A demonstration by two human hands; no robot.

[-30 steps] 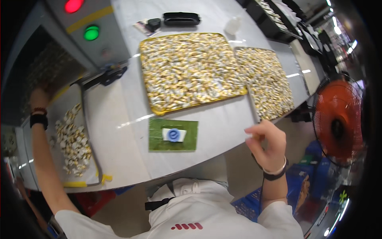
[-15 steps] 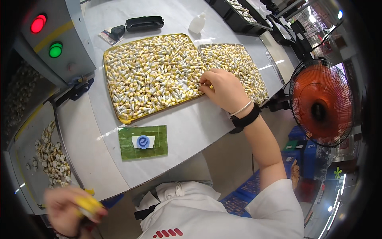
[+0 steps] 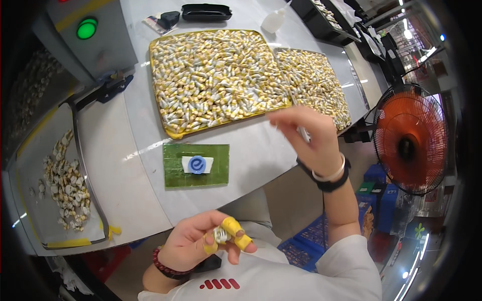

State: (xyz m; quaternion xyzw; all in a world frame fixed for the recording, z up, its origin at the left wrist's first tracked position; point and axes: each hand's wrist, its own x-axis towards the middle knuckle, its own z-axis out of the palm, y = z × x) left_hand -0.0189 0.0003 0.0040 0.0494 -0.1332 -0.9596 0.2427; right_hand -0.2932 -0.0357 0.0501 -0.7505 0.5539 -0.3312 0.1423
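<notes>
My left hand (image 3: pixel 196 241) is in front of my shirt, with yellow finger covers on several fingertips. Between those fingers it grips a small white piece (image 3: pixel 220 234). My right hand (image 3: pixel 314 138) is over the table's front edge, thumb and forefinger drawn together; blur hides what they pinch, and a whitish spot shows by its curled fingers. Just beyond it lie a large yellow-rimmed tray (image 3: pixel 173 134) filled with small white-and-yellow cone-shaped pieces (image 3: pixel 216 75) and a second full tray (image 3: pixel 316 85) to its right. A green mat (image 3: pixel 173 175) bearing a round blue stamp-like disc (image 3: pixel 198 164) lies nearer me.
A grey machine (image 3: pixel 108 45) with a lit green button stands at the left. Below it, a chute tray (image 3: pixel 95 220) holds a heap of loose white pieces (image 3: pixel 70 185). A black dish (image 3: pixel 207 12) and a squeeze bottle (image 3: pixel 272 22) stand behind. An orange fan (image 3: pixel 409 140) is at right.
My left hand has come from the lower left to the front of my shirt. My right hand has left the pieces and drawn back toward me. The view has shifted slightly.
</notes>
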